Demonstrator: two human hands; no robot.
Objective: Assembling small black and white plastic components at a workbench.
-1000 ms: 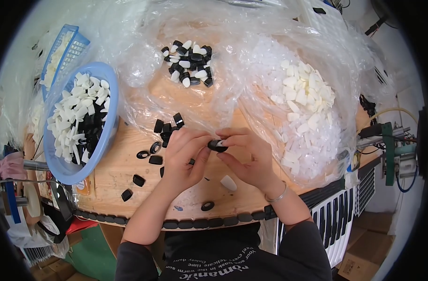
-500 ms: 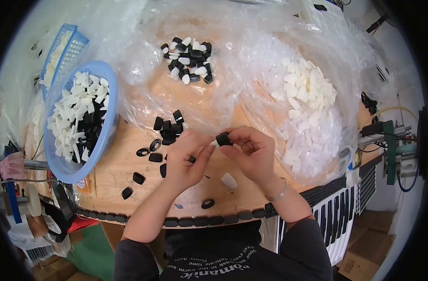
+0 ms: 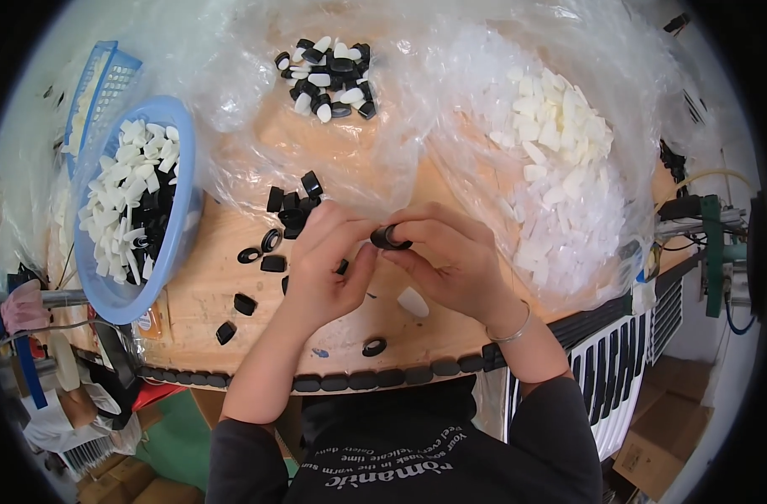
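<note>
Over the middle of the wooden table, my right hand [image 3: 450,265] pinches a black oval ring-like piece [image 3: 389,238] between thumb and fingers. My left hand [image 3: 329,273] meets it from the other side, its fingertips at the ring. Another small black piece [image 3: 342,267] is tucked in the left hand's curled fingers. Below my hands lie a flat white oval piece [image 3: 413,302] and a loose black ring [image 3: 374,346]. Left of my left hand are several more black pieces [image 3: 273,264], some standing on edge; the hand partly covers this group.
A blue basin [image 3: 186,223] of white and black pieces stands at the left, a blue basket [image 3: 117,81] behind it. Crumpled clear plastic [image 3: 383,160] covers the back. Mixed pieces [image 3: 329,80] are heaped there; white pieces [image 3: 568,160] pile at the right. Black padding [image 3: 366,380] lines the near edge.
The black ring has tilted in my right fingers, so its opening shows. The white bit seen earlier at my left fingertips is no longer visible. The whole view has shifted slightly.
</note>
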